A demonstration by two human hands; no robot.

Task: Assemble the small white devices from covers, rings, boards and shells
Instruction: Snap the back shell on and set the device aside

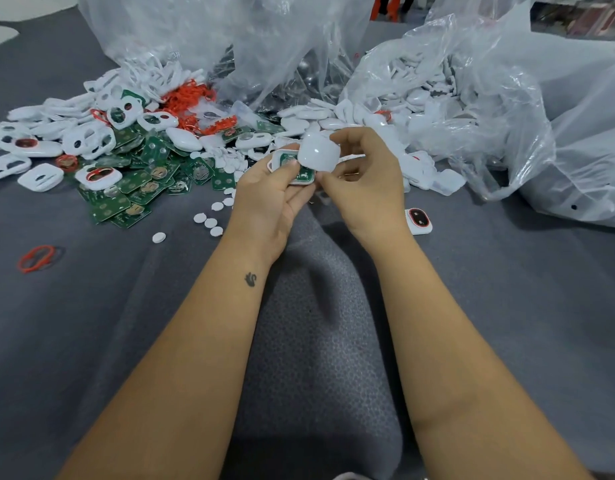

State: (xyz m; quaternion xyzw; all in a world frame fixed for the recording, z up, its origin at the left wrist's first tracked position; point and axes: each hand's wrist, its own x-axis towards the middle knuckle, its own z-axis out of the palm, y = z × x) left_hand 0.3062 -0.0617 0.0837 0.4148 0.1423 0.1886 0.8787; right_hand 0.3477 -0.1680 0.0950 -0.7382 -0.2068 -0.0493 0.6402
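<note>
Assembly workshop, bulk part bags (472, 84), circuit boards (139, 181)

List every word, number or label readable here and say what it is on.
No text can be read.
Green boards: pale markings, too small and blurred to read.
Board in the left hand: markings too blurred.
White shell in the right hand: plain.
Plastic bags: no print visible.

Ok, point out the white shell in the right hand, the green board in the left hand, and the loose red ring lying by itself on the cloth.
white shell (318, 154), head view, on its smooth rounded outer face.
green board (303, 173), head view, on the exposed green patch below the shell.
red ring (35, 258), head view, on its upper band.
</note>
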